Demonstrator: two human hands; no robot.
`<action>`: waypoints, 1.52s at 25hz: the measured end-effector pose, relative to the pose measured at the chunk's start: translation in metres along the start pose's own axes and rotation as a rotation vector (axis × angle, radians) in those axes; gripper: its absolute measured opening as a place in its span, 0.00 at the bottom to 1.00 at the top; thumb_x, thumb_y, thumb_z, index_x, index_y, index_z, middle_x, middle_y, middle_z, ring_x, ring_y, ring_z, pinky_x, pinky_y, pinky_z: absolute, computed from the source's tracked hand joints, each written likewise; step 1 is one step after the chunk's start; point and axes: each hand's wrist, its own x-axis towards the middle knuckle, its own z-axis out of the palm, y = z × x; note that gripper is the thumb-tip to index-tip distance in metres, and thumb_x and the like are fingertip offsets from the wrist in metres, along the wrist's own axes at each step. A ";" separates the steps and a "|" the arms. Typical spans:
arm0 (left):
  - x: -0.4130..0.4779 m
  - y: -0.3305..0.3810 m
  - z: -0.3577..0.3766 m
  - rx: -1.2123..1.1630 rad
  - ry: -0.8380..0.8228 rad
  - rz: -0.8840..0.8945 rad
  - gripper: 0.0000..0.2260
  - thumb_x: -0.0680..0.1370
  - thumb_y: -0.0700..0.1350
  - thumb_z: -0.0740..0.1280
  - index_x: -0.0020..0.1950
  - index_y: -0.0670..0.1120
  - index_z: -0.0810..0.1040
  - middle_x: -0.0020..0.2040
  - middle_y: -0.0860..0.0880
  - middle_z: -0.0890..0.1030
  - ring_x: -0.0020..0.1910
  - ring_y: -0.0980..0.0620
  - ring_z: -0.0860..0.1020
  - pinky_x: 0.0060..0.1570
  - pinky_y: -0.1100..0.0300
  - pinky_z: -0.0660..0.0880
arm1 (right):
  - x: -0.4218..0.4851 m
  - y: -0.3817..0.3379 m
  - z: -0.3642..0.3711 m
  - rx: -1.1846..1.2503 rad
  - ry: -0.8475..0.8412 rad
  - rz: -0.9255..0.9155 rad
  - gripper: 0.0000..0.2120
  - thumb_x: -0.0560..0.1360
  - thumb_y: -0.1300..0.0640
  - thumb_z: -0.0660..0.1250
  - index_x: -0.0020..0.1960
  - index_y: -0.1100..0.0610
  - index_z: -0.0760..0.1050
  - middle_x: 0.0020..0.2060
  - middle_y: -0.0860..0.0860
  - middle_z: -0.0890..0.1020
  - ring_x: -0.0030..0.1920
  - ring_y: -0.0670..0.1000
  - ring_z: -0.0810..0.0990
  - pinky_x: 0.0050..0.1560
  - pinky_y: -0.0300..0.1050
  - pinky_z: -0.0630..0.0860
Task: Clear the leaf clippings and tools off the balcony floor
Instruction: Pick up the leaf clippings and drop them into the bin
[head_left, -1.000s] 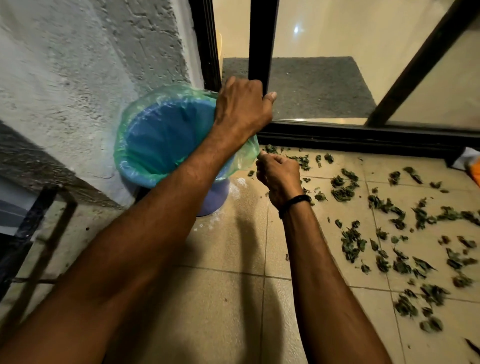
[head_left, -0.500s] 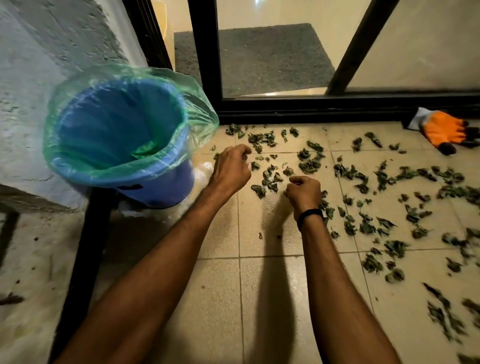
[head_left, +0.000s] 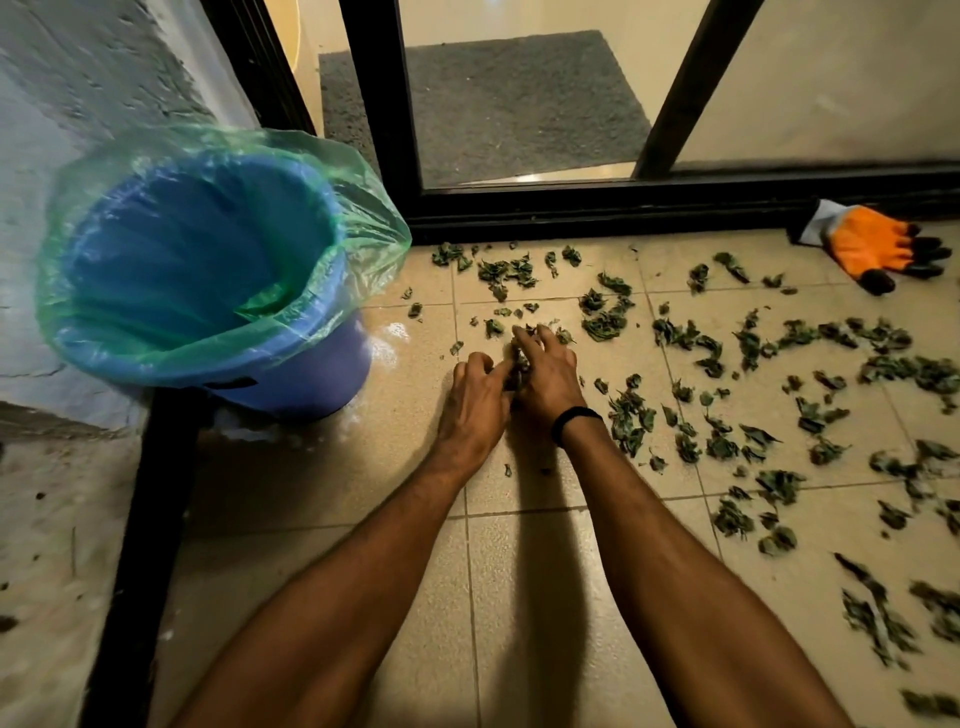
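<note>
Squeezes a small clump of leaf clippings (head_left: 519, 364) between two hands, in the middle of the frame, low on the tile floor (head_left: 519, 571). Curls the left hand (head_left: 475, 402) round the clump from the left side, fingers bent in on it. Lays the right hand (head_left: 548, 376) against it from the right, fingers spread and almost straight, tips on more leaves. Wears a black band (head_left: 576, 422) on the right wrist. Has many more green bits lying all over the tiles, from the middle out to the right edge and the lower right corner. Has a blue bin (head_left: 311, 374) with a green bag (head_left: 363, 234) near the hands, at the left. Shows an orange and black glove (head_left: 872, 247) at the upper right, just beside the black door frame (head_left: 623, 208), well apart from the hands. Shows a grey mat (head_left: 519, 104) behind the glass, at the top.
</note>
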 end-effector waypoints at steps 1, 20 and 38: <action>-0.004 0.000 0.003 0.004 0.035 0.015 0.15 0.81 0.44 0.65 0.68 0.50 0.75 0.61 0.46 0.72 0.58 0.49 0.69 0.53 0.60 0.72 | 0.003 0.000 0.002 -0.012 -0.010 -0.020 0.30 0.77 0.65 0.64 0.75 0.47 0.64 0.77 0.53 0.56 0.74 0.58 0.54 0.72 0.53 0.61; -0.031 0.058 -0.171 -0.368 0.651 0.063 0.08 0.79 0.43 0.69 0.56 0.45 0.84 0.51 0.47 0.82 0.47 0.53 0.78 0.44 0.70 0.69 | -0.016 -0.088 -0.047 0.870 0.437 0.100 0.08 0.72 0.54 0.74 0.50 0.55 0.84 0.42 0.50 0.86 0.45 0.49 0.85 0.48 0.48 0.83; -0.054 -0.116 -0.278 -0.451 0.694 -0.363 0.20 0.73 0.54 0.69 0.62 0.48 0.81 0.48 0.50 0.86 0.45 0.50 0.85 0.52 0.51 0.82 | -0.037 -0.280 -0.035 0.650 0.112 -0.378 0.13 0.75 0.63 0.65 0.57 0.57 0.82 0.48 0.52 0.86 0.45 0.50 0.86 0.53 0.52 0.82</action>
